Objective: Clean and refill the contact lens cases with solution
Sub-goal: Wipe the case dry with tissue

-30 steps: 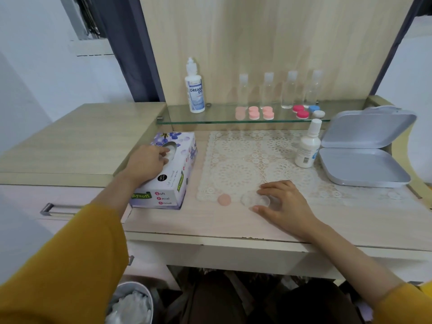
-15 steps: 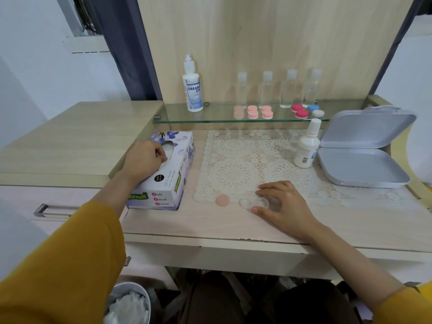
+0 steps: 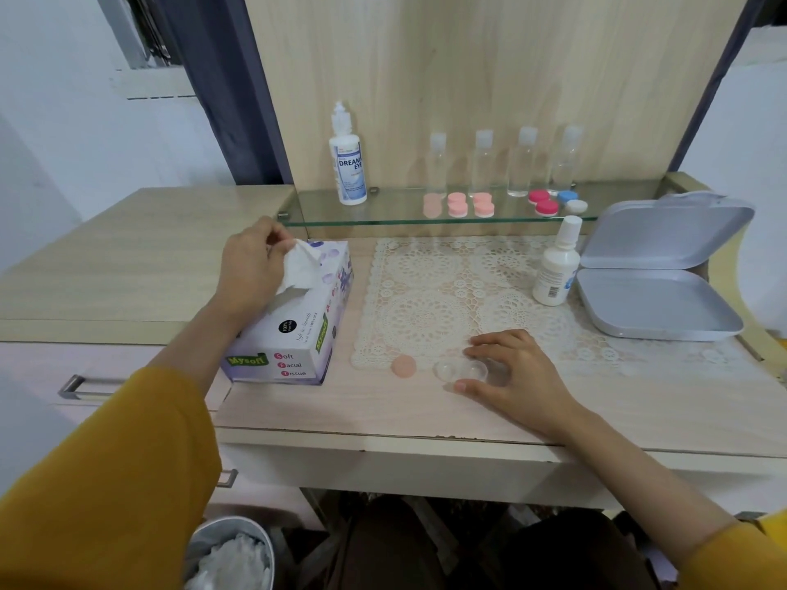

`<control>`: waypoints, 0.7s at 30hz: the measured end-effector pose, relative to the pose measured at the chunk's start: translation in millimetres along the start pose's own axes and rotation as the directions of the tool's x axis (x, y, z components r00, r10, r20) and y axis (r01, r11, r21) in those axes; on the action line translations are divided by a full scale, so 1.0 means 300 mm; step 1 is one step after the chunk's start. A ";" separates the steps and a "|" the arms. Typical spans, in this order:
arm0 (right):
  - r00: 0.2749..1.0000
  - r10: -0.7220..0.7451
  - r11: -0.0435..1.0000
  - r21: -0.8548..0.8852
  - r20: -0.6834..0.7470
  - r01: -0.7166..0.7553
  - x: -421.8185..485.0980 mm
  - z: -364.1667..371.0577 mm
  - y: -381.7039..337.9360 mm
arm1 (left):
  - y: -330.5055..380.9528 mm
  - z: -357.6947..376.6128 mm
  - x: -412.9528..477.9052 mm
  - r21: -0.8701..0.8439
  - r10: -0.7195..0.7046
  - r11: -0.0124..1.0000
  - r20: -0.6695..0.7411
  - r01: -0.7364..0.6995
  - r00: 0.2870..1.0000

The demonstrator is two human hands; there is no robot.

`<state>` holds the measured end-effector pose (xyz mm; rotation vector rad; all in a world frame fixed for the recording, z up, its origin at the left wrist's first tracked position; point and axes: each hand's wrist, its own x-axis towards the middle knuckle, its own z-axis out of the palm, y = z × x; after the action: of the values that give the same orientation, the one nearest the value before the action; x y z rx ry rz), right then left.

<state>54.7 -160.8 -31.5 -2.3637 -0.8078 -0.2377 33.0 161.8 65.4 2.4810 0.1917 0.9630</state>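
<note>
Tissue [image 3: 298, 268] now stands half out of the box [image 3: 294, 342], pinched between thumb and fingers of the left hand [image 3: 249, 266], which a second ago was at the slot. Right hand [image 3: 515, 372] stays put, thumb and curled fingers gripping the clear case [image 3: 460, 370] on the desk at the front edge of the mat [image 3: 426, 291], with a pink cap [image 3: 403, 367] just left of it. Both wells are uncapped; their contents cannot be told. Bin [image 3: 204, 532] below holds crumpled tissues.
</note>
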 end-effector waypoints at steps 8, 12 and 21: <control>1.000 0.001 1.000 -0.001 0.008 -0.001 0.000 0.000 0.000 | 0.083 0.004 0.000 -0.122 0.016 0.993 0.110 -0.003 0.994; 1.000 0.001 1.000 -0.001 0.004 -0.001 -0.003 0.000 0.003 | 0.104 0.007 -0.012 -0.097 0.017 0.995 0.194 0.002 0.981; 1.000 -0.005 1.000 0.031 -0.019 0.005 -0.002 0.002 0.011 | 0.243 -0.009 -0.094 -0.137 0.079 0.990 0.274 -0.042 0.959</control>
<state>56.2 -162.9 -33.9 -2.3274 -0.8027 -0.2477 7.5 90.3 84.5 2.4786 -0.0387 0.6164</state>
